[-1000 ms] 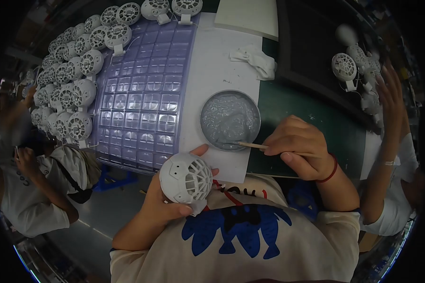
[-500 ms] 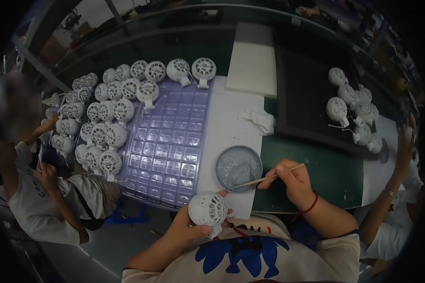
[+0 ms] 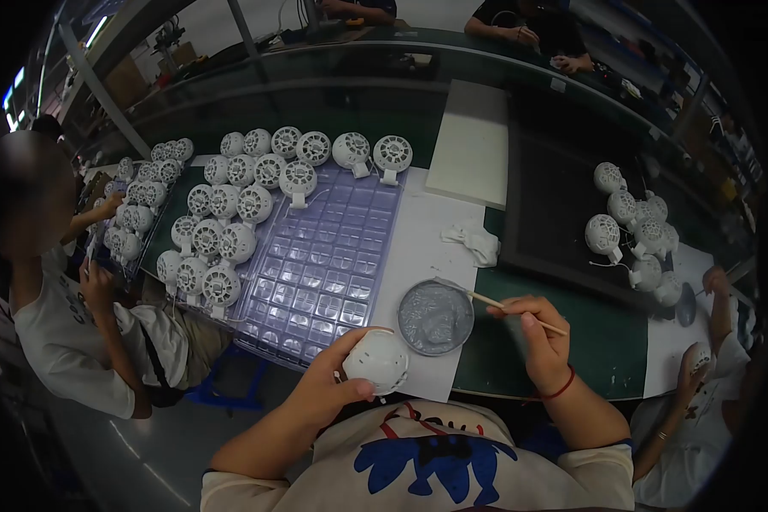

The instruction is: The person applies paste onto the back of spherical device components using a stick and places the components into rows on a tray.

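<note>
hands are clamped: left hand (image 3: 328, 379) on 1 white dome (image 3: 377, 362), right hand (image 3: 541, 336) on 1 wooden stick (image 3: 487, 299).

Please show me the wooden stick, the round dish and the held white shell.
Wooden stick (image 3: 486, 300): head view, its shaft.
Round dish (image 3: 436, 352): head view, lower rim.
Held white shell (image 3: 379, 362): head view, smooth surface.
</note>
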The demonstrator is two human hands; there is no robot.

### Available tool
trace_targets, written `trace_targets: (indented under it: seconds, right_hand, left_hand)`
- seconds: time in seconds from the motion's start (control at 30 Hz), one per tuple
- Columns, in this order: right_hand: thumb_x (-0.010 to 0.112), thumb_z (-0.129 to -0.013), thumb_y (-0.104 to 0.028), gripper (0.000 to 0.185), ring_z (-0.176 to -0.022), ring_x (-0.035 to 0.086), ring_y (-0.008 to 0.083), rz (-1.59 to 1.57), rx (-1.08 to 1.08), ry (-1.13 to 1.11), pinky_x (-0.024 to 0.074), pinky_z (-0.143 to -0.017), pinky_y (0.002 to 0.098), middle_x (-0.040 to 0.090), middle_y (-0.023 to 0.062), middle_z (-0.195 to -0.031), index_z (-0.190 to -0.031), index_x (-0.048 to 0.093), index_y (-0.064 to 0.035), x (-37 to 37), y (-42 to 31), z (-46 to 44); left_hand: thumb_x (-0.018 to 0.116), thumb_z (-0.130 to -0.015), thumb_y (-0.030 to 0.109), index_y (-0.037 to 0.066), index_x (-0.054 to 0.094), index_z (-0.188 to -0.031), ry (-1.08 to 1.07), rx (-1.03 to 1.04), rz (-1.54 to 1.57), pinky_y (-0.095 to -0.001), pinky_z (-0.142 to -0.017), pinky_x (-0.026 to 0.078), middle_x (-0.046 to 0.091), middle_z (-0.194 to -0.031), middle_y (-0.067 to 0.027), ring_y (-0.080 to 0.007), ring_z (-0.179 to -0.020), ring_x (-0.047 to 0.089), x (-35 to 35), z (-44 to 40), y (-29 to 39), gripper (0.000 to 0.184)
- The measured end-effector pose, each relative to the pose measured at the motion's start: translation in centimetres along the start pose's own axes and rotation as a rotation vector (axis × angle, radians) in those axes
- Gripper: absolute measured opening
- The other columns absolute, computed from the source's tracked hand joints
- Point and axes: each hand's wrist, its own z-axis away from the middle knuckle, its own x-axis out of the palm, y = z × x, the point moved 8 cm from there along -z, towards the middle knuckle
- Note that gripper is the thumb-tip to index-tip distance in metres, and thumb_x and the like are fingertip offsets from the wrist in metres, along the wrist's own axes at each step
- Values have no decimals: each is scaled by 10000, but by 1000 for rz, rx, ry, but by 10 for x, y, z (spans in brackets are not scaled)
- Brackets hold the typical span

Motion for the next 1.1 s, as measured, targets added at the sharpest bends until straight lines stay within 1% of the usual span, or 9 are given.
trace_targets:
  seconds: [0.07,0.2,0.23,0.33,0.4,0.73,0.9,0.97,1.1]
  right_hand:
    - [440,-940,-143,214,-904,623,238,71,-129,-47,450,-838,355,660,170,-945,-936,598,2,-1,-16,0]
    - [491,-891,-143,160,-887,609,219,315,-516,-225,400,-860,403,662,137,-997,-962,617,-74,10,-57,10]
    - [491,-891,-143,160,-887,609,219,310,-488,-241,400,-860,403,662,137,-997,-962,617,-74,12,-62,11]
    - [544,-866,-141,123,-904,604,194,530,-629,-385,381,-884,411,669,75,-1014,-960,622,-132,37,-74,26]
    - [598,-833,-147,121,-921,600,172,569,-716,-402,370,-898,396,674,30,-1022,-950,625,-164,46,-77,32]
    - [595,-820,-150,106,-901,614,190,642,-683,-447,384,-841,368,684,55,-977,-911,643,-122,55,-68,25]
    - [551,-864,-205,152,-860,626,221,368,-481,-430,398,-757,360,688,73,-931,-910,640,-91,42,-62,14]
    - [535,-874,-207,160,-852,626,225,327,-511,-394,398,-756,364,689,77,-926,-919,637,-93,36,-66,15]
    - [509,-880,-211,172,-860,622,244,389,-631,-257,397,-768,384,683,101,-968,-961,618,-105,11,-77,9]
  left_hand:
    - [844,-616,240,2,423,-1296,-21,-1,-38,-295,-791,515,588,-1087,-113,-187,-941,613,4,-4,5,834]
    - [829,-663,120,37,475,-1247,1,249,-552,-290,-869,471,581,-1111,-92,-162,-1043,574,10,-13,33,689]
    - [833,-656,123,29,474,-1246,26,273,-633,-290,-859,475,585,-1105,-99,-159,-1039,576,9,-16,37,697]
    - [833,-630,203,53,481,-1242,119,430,-1064,-337,-827,499,568,-1113,-138,-260,-1005,605,22,-14,59,721]
    - [828,-620,230,73,491,-1233,149,458,-1140,-363,-798,505,552,-1103,-139,-308,-972,603,28,-12,63,717]
    - [858,-574,179,71,525,-1209,179,489,-1241,-338,-759,503,560,-1030,-112,-268,-917,609,39,-14,69,725]
    - [857,-578,204,80,526,-1204,172,491,-1295,-343,-756,508,568,-1031,-123,-277,-927,614,41,-18,67,718]
    - [814,-628,277,94,509,-1205,120,480,-1357,-356,-681,511,553,-1019,-107,-279,-871,627,41,-21,65,678]
    - [833,-590,247,65,534,-1181,260,659,-1499,-375,-823,491,605,-1085,-127,-307,-964,613,23,-45,99,687]
